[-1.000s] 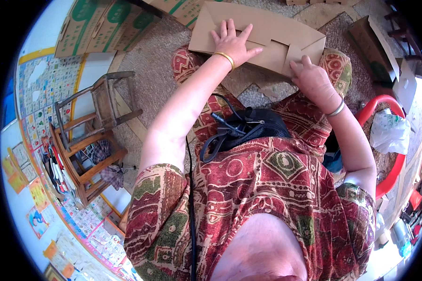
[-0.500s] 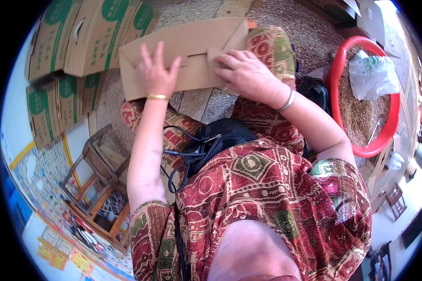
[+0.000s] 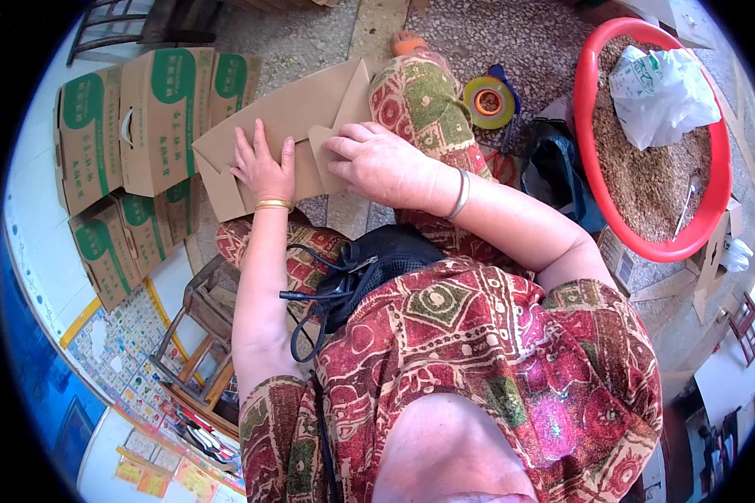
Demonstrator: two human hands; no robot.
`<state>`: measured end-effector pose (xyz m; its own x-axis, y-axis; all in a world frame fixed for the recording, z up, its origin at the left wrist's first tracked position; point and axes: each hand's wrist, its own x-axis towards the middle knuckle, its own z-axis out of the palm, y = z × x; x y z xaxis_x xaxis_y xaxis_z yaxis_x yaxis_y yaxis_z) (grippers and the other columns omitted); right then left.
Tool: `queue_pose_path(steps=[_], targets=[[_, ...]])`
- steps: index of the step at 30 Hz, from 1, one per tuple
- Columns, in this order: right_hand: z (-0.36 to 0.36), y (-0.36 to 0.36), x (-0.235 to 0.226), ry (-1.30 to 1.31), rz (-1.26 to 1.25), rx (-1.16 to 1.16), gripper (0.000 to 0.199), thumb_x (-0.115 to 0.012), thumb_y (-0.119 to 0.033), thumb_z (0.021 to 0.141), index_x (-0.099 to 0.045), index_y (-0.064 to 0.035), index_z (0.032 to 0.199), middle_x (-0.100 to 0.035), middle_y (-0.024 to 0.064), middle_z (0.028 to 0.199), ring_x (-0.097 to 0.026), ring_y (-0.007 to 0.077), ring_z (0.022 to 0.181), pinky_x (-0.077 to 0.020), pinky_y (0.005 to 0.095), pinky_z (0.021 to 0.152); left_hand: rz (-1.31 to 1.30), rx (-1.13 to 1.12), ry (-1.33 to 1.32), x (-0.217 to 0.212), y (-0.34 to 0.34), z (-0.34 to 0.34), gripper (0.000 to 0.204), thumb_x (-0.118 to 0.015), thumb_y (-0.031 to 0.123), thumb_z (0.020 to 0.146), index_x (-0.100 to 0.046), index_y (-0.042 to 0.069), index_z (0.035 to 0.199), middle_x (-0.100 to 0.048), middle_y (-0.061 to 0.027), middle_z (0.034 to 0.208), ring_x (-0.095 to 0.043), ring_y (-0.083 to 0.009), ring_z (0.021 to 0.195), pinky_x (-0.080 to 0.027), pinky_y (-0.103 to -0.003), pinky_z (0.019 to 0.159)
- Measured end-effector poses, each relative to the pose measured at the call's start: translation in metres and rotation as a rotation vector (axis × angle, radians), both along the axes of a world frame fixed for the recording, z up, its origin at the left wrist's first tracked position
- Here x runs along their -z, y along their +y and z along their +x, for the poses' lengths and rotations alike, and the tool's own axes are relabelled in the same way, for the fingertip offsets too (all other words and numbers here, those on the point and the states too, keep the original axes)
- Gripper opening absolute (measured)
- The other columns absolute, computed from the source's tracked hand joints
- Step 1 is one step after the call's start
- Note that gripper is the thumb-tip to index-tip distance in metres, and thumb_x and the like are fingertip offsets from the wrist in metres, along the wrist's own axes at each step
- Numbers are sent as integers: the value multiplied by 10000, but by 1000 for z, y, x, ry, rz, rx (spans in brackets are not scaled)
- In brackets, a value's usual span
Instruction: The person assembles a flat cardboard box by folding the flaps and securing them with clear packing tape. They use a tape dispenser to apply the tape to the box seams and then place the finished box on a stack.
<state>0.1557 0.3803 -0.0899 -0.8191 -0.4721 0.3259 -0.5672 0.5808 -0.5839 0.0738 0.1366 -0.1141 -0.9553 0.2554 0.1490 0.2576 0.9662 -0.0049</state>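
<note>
- The flat brown cardboard box blank (image 3: 298, 117) lay across the patterned lap; light, stiff, creasing along scored folds.
- Left hand (image 3: 262, 168) pressed it, fingers spread; right hand (image 3: 377, 163), fingers together, pinched its flap edge.

A speckled terrazzo floor (image 3: 554, 33) fills twelve o'clock, lit by bright daylight. At nine to ten o'clock stand stacked cardboard cartons (image 3: 151, 117) with green printing. A small wooden stool (image 3: 197, 352) sits at seven o'clock beside a colourful patterned mat (image 3: 122, 360). At two o'clock a red basin (image 3: 591, 180) holds brown grain (image 3: 646, 180) and a white plastic bag (image 3: 658, 92).
</note>
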Motion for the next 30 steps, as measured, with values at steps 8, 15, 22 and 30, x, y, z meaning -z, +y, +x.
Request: queue_pose_path(steps=[8, 15, 22, 30], targets=[[1, 7, -10, -65, -409, -46, 343, -677, -109, 746, -608, -30, 1073, -584, 114, 1112, -553, 283, 1029, -463, 371, 889, -1, -13, -6, -2, -1, 7, 701, -514, 559, 850, -344, 190, 1421, -221, -167, 1491, -237, -362, 1357, -187, -684, 1010], [26, 93, -26, -627, -1236, -39, 249, -547, -85, 904, -610, 35, 1112, -673, 121, 967, -658, 189, 840, -525, 300, 781, 5, -19, -21, -11, 2, 20, 676, -512, 502, 861, -346, 160, 1419, -240, -192, 1481, -245, -373, 1352, -167, -621, 1047], [43, 197, 160, -838, -1188, 1092, 320, -597, -197, 903, -582, 7, 1149, -667, 73, 944, -626, 110, 779, -504, 228, 678, -15, -2, -53, -32, 12, 32, 668, -530, 450, 864, -337, 138, 1422, -251, -210, 1472, -256, -390, 1344, -183, -579, 1059], [100, 167, 321, -615, 112, 865, 679, -730, -277, 755, -441, 8, 1300, -560, 227, 1210, -529, 369, 1144, -417, 390, 985, 23, 39, -99, -47, 20, 47, 695, -530, 458, 859, -328, 103, 1420, -235, -224, 1472, -242, -401, 1349, -188, -593, 1050]])
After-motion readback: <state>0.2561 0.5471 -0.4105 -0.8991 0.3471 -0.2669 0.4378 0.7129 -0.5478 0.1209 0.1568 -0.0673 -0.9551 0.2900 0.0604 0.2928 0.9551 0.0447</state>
